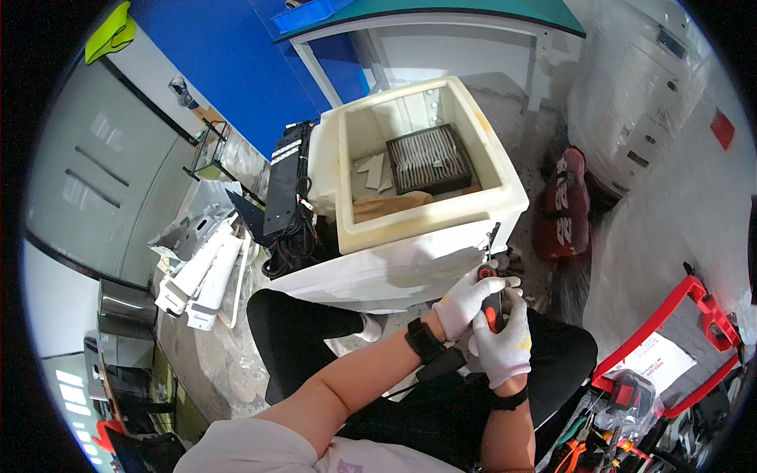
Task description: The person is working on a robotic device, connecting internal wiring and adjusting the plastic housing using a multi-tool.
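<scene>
Both my hands wear white gloves and meet in front of my lap, around a black and orange-red screwdriver (491,303). My left hand (465,303) is closed about its upper part, while my right hand (506,347) grips it lower down. Its thin dark shaft seems to point away from me, toward the near right corner of a large cream plastic housing (426,217). Whether the tip touches the housing I cannot tell. Inside the open housing lie a black-framed pleated filter (430,160), white scraps (374,171) and a brown piece (390,206).
A black unit with cables (285,197) stands against the housing's left side. White panels (205,272) lie on the floor further left. To my right are a red-rimmed tool bag (643,343), orange-handled pliers (572,456) and a dark red shoe (566,205). Behind stands a green-topped table (473,9).
</scene>
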`<state>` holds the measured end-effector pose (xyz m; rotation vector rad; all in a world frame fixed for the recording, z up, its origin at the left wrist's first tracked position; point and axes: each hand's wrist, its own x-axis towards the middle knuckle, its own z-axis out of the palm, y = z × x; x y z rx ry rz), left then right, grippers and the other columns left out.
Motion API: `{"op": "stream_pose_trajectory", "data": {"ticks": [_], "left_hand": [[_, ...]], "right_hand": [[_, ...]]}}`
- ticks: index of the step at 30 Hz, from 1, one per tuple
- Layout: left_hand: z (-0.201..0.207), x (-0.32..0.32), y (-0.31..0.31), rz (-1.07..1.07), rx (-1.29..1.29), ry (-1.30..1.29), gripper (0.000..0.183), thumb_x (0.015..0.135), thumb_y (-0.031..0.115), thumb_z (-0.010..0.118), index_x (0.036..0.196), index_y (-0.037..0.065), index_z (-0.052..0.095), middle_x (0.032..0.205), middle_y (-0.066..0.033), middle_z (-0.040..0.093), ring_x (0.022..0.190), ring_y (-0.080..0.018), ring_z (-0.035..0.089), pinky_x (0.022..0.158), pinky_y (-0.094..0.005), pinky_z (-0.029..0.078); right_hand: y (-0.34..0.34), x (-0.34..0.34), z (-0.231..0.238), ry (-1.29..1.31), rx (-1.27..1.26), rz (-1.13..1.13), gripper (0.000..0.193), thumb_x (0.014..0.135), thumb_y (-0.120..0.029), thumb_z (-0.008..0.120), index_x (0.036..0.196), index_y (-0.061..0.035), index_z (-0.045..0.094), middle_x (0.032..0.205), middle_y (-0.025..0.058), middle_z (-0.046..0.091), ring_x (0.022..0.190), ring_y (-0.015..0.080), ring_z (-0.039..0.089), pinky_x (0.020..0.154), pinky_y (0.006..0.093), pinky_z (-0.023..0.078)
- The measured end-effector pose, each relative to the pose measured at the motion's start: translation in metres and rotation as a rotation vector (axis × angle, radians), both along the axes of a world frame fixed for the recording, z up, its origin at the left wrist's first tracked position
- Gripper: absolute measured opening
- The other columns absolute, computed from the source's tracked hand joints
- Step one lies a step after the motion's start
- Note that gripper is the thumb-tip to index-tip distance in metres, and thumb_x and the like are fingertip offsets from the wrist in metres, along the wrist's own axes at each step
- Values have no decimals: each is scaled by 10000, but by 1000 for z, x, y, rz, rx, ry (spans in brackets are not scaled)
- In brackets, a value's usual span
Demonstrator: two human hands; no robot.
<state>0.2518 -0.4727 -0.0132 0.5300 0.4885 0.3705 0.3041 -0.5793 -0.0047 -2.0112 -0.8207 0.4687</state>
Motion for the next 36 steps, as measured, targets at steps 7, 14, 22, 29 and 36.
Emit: {"op": "stream_pose_trajectory", "data": {"ticks": [7, 14, 22, 29, 36], "left_hand": [[-22, 15, 32, 87, -145, -204, 314, 967, 166, 398, 1239, 25, 461, 1242, -147, 541, 1200, -269, 499, 1015, -406, 413], [-28, 26, 37, 198, -418, -178, 285, 994, 186, 357, 1140, 36, 550, 1190, -100, 594, 1191, -233, 511, 1049, -405, 376], [-26, 31, 32, 287, -474, -174, 215, 975, 163, 440, 1114, 78, 581, 1132, -50, 632, 1111, -209, 569, 1027, -386, 401], [-28, 32, 34, 245, -428, -176, 213, 968, 230, 481, 1080, 87, 593, 1083, -33, 644, 1045, -186, 594, 986, -365, 437], [-32, 30, 31, 244, -468, -301, 229, 969, 230, 482, 1090, 62, 579, 1032, -43, 653, 1004, -172, 603, 977, -371, 445]], "right_hand": [[-1, 6, 3, -60, -80, 33, 526, 745, -214, 706, 1186, -2, 513, 1071, 207, 597, 1032, 370, 560, 883, 425, 453], [-8, 17, 5, -31, -62, 37, 504, 745, -208, 696, 1180, -17, 529, 1066, 196, 601, 1026, 364, 560, 889, 422, 451], [-10, 22, 8, -24, -24, 38, 484, 734, -218, 700, 1156, -25, 561, 1051, 196, 611, 996, 360, 580, 874, 419, 461], [-11, 21, 16, -171, -52, 32, 487, 719, -236, 706, 1138, -23, 576, 1003, 191, 609, 959, 361, 573, 848, 426, 459], [-14, 18, 20, -138, 83, 45, 444, 725, -162, 704, 1118, 3, 578, 949, 184, 623, 882, 304, 611, 810, 382, 485]]}}
